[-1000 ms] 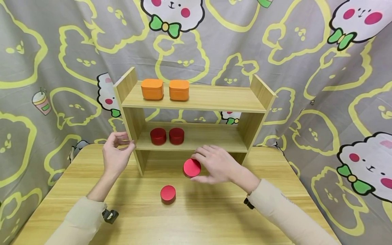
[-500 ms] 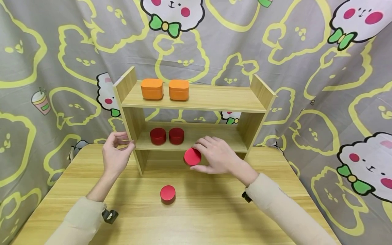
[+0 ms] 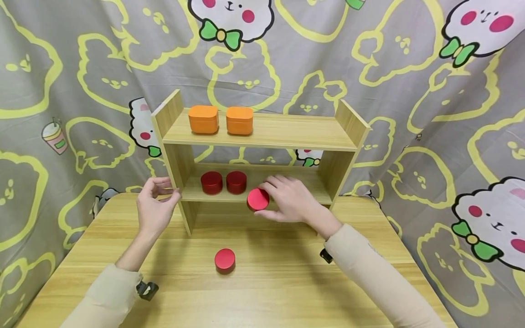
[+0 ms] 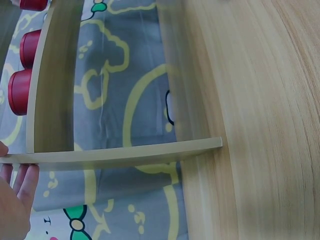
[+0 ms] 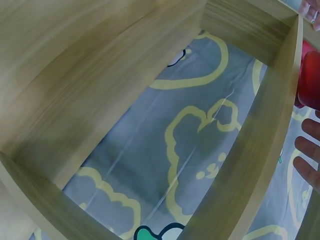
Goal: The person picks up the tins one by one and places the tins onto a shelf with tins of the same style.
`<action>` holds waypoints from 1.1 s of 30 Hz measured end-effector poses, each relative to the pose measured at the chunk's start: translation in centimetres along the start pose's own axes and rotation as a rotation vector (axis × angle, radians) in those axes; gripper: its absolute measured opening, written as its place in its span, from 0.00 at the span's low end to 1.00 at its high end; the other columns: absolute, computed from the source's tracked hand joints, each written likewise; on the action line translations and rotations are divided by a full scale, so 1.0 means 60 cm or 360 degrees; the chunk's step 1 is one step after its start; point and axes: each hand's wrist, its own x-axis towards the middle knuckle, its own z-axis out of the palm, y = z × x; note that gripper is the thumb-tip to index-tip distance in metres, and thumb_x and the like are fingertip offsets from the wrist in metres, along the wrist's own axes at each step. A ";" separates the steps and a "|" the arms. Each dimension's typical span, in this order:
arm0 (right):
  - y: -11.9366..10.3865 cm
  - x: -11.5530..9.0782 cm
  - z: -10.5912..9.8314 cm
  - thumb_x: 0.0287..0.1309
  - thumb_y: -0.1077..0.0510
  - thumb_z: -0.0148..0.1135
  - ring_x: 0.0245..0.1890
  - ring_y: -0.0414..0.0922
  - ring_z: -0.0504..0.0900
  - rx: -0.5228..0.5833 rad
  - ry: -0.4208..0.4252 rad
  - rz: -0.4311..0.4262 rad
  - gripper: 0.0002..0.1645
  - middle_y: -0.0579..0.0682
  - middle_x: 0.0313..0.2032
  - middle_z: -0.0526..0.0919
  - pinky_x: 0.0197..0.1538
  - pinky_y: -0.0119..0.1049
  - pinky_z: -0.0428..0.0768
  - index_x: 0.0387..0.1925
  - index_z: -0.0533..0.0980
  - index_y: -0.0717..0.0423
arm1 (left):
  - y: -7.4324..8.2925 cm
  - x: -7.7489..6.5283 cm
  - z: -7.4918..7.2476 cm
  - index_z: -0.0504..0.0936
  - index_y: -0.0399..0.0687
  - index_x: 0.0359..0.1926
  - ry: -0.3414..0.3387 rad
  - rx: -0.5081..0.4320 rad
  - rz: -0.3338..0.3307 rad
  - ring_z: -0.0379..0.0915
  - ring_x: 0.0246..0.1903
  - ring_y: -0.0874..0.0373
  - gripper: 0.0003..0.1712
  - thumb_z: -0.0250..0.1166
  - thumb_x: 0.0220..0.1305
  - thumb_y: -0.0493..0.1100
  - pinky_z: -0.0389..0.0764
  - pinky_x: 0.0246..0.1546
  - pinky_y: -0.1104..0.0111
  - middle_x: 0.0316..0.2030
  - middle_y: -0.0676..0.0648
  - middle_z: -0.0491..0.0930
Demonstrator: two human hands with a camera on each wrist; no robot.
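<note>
My right hand (image 3: 291, 198) pinches a round red tin (image 3: 258, 199) between thumb and fingers, at the front edge of the middle shelf; in the right wrist view that tin (image 5: 311, 80) shows beside my spread fingertips. With my left hand (image 3: 157, 205) I hold the left side panel of the wooden shelf rack (image 3: 262, 143). The left wrist view has the thumb on one face of that panel (image 4: 115, 155) and the fingers on the other. Two darker red tins (image 3: 211, 183) stand side by side on the middle shelf. Another red tin (image 3: 224, 260) stands on the table.
Two orange boxes (image 3: 203, 120) with rounded corners sit at the left of the top shelf. The rack stands on a wooden table (image 3: 287, 291), with a patterned grey curtain (image 3: 311, 59) behind it.
My right hand has raised the red tin from below the middle shelf to that shelf's front edge. The left hand keeps its place on the panel.
</note>
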 end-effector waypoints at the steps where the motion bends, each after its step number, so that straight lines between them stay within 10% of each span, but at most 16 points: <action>1: 0.001 0.001 0.001 0.56 0.24 0.69 0.41 0.45 0.85 0.0001 0.0001 0.0005 0.39 0.46 0.44 0.86 0.41 0.38 0.88 0.51 0.82 0.50 | 0.000 0.000 0.000 0.81 0.31 0.50 0.0000 -0.0002 -0.0001 0.80 0.33 0.76 0.17 0.68 0.59 0.26 0.85 0.38 0.87 0.37 0.65 0.80; 33: 0.037 0.023 0.018 0.59 0.25 0.67 0.47 0.49 0.87 0.0022 -0.0105 0.0200 0.38 0.49 0.48 0.87 0.47 0.44 0.90 0.51 0.82 0.52 | -0.002 -0.002 0.002 0.81 0.30 0.50 0.0015 -0.0015 0.0029 0.80 0.34 0.75 0.16 0.69 0.60 0.26 0.85 0.37 0.87 0.37 0.65 0.80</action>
